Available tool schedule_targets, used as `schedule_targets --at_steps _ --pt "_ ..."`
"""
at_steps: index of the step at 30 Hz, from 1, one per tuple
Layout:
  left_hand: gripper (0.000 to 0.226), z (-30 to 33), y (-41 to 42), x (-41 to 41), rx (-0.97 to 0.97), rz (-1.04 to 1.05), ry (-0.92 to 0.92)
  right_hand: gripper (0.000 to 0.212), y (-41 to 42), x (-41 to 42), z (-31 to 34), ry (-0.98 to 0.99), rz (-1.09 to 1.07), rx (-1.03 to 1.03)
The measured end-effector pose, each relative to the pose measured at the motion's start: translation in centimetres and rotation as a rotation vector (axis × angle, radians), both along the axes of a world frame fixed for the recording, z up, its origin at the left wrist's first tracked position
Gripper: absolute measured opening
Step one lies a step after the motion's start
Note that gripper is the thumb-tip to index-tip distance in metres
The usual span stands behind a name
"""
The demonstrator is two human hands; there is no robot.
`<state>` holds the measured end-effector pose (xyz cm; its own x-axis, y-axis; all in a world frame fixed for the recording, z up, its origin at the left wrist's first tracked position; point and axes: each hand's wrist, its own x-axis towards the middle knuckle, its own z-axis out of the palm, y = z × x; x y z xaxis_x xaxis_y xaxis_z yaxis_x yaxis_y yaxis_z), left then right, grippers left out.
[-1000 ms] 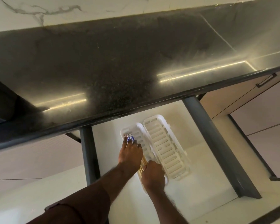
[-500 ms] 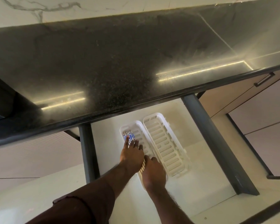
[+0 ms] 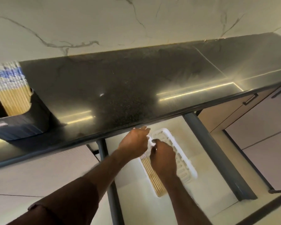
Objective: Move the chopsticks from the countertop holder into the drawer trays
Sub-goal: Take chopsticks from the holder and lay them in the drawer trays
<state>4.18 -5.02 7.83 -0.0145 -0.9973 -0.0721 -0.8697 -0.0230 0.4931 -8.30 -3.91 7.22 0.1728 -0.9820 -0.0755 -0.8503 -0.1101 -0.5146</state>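
Chopsticks (image 3: 152, 174) are being settled flat in the left tray (image 3: 159, 194) at six o'clock, under loosely curled hands whose grip cannot be told, while more are waiting in the holder (image 3: 19, 125) on the surface (image 3: 120, 88) at nine o'clock, best taken in small aligned bundles.

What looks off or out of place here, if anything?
Nothing spilled or damaged. The chopsticks lie straight and parallel in the left tray; the right tray beside it looks empty. More chopsticks stand in the dark holder on the countertop, blurred. Both hands hover over the trays' far end.
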Motion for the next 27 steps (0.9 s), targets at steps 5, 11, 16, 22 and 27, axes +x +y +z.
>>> schedule_targets --at_steps 5,11,16,22,27 --pt "0.035 9.1 2.8 6.4 -0.369 0.126 0.273 0.025 1.4 6.4 8.5 -0.212 -0.047 -0.335" --pt "0.027 16.4 9.3 16.9 -0.648 0.155 0.349 0.022 6.4 17.3 16.1 -0.397 0.082 -0.535" --pt "0.029 19.2 14.1 26.8 -0.674 0.258 0.342 0.020 10.2 27.5 19.6 -0.448 0.237 -0.583" --pt "0.025 18.5 15.9 35.6 -0.674 0.462 0.344 0.028 10.7 36.4 18.5 -0.385 0.324 -0.473" --pt "0.030 15.0 15.0 39.6 -0.549 0.540 0.324 0.030 8.6 40.4 14.9 -0.333 0.305 -0.365"
